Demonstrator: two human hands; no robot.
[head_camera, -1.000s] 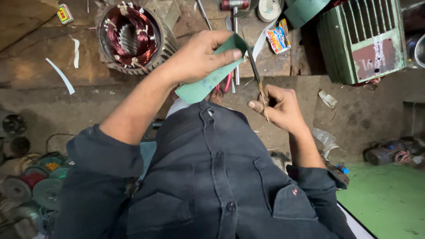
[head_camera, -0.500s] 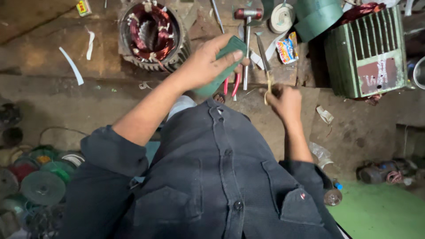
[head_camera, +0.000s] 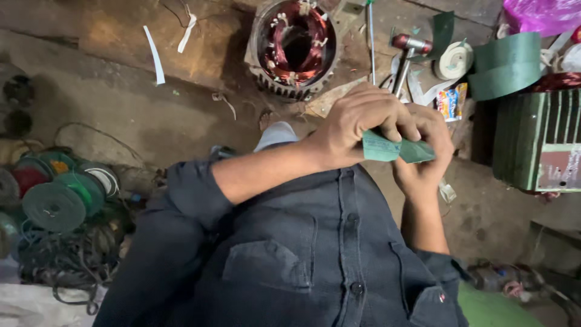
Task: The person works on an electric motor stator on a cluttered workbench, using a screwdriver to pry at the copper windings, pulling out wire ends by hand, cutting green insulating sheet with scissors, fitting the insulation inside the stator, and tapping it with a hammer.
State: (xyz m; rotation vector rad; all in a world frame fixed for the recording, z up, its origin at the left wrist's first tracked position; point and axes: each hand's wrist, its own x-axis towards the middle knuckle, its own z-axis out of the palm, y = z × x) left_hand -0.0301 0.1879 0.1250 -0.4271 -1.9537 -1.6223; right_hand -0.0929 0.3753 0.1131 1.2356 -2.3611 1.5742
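Hands: two [head_camera: 363, 124] [head_camera: 423, 151], gripping one green sheet [head_camera: 396, 149].

Green paper strip [head_camera: 396, 149]: middle covered by left hand [head_camera: 357, 124] fingers; right hand [head_camera: 426, 148] palm hidden behind it. Green roll [head_camera: 507, 63] partly occluded. Metal housing [head_camera: 538, 142] cut by right edge.

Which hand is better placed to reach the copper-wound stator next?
Probably left: the left hand sits nearer the stator, while the right hand lies farther off. Both grip the green sheet.
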